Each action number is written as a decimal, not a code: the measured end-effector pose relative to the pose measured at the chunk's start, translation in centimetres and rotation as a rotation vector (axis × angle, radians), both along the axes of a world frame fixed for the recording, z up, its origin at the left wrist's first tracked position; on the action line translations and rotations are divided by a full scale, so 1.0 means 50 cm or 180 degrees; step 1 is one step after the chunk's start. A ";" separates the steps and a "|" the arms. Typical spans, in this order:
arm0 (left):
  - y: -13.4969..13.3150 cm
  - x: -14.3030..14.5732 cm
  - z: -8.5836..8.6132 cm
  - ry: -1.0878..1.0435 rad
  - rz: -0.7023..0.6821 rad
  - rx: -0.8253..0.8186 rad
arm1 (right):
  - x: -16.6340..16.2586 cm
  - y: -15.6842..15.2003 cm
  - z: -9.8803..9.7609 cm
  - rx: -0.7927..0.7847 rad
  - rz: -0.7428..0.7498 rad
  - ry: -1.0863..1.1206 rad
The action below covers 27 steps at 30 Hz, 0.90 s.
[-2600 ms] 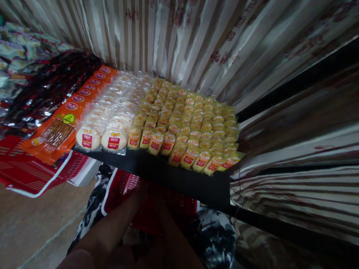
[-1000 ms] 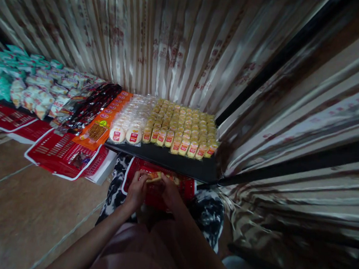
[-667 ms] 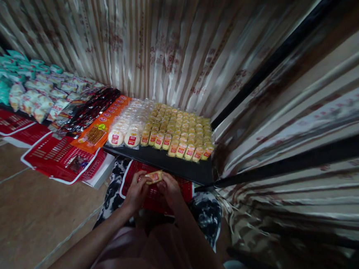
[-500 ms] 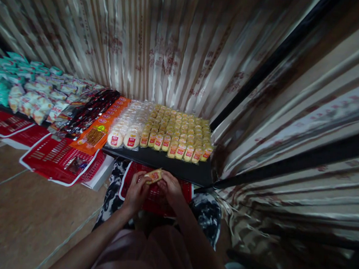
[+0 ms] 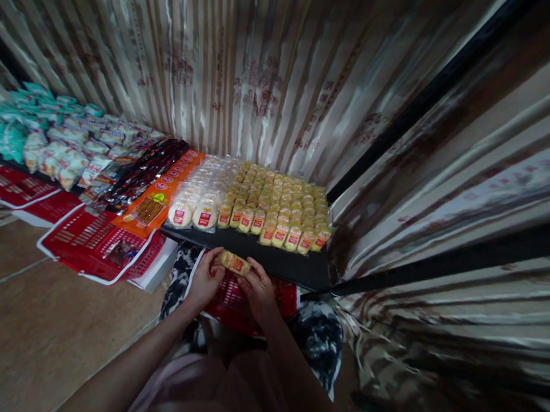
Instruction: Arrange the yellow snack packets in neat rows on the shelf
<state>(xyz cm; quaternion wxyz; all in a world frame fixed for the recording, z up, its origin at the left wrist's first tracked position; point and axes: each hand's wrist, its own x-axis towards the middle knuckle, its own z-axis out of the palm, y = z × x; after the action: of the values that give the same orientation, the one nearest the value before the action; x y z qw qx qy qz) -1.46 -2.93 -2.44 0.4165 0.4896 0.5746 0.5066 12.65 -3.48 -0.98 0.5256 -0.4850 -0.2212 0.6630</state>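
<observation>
Between my two hands is one small yellow snack packet (image 5: 234, 263) in a clear wrapper with a red and orange label. My left hand (image 5: 207, 279) pinches its left end, and my right hand (image 5: 258, 287) grips the right end. They hold it just in front of the black shelf's edge (image 5: 253, 244), over a red basket (image 5: 229, 304) at my lap. Rows of matching yellow packets (image 5: 281, 216) stand on the shelf beyond my hands. To their left lie clear-wrapped round white crackers (image 5: 193, 209) with red labels.
Left along the shelf lie an orange packet of sticks (image 5: 154, 200), dark red-black packets (image 5: 147, 170), white packets (image 5: 76, 152) and teal packets (image 5: 29, 117). Red baskets (image 5: 96, 239) with white handles stand below. A striped curtain (image 5: 266, 72) hangs behind; a black pole (image 5: 421, 97) slants at right.
The packet has turned in my fingers from tilted up at the right to sloping slightly down at the right, with its label facing up. The whole view has shifted slightly.
</observation>
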 end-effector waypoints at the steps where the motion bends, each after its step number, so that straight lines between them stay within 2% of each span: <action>1: 0.003 0.001 0.001 -0.0014 -0.0027 -0.0058 | -0.002 -0.003 -0.001 0.0026 0.0040 -0.0051; 5: 0.023 0.008 0.001 0.0070 -0.0054 -0.0103 | -0.004 -0.003 -0.012 0.0039 0.0209 -0.0152; 8: 0.043 0.009 0.008 0.0240 -0.0040 0.0065 | -0.002 0.008 -0.025 0.0216 0.0389 -0.0520; 11: 0.065 0.011 0.022 0.0334 -0.0173 0.0243 | 0.007 0.027 -0.034 0.0708 0.0521 -0.1285; 13: 0.079 0.016 0.031 0.0403 -0.0244 0.0362 | 0.017 0.040 -0.037 0.0985 0.0525 -0.2060; 15: 0.091 0.023 0.037 0.0484 -0.0324 0.0471 | 0.027 0.053 -0.039 0.1140 0.0492 -0.2807; 17: 0.103 0.033 0.040 0.0548 -0.0378 0.0557 | 0.033 0.065 -0.042 0.1229 0.0433 -0.3176; 24: 0.121 0.056 0.015 0.0234 0.0091 0.0506 | 0.016 0.103 -0.061 0.1226 0.0133 -0.2593; 27: 0.117 0.053 0.000 0.0368 0.0255 0.0415 | 0.004 0.118 -0.066 0.1115 0.0080 -0.2311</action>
<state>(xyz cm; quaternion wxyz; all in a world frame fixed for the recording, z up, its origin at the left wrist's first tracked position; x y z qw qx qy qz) 1.17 2.90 -2.46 0.3293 0.5208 0.5826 0.5300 12.84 2.44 -4.28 0.4799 -0.5881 -0.5080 0.4072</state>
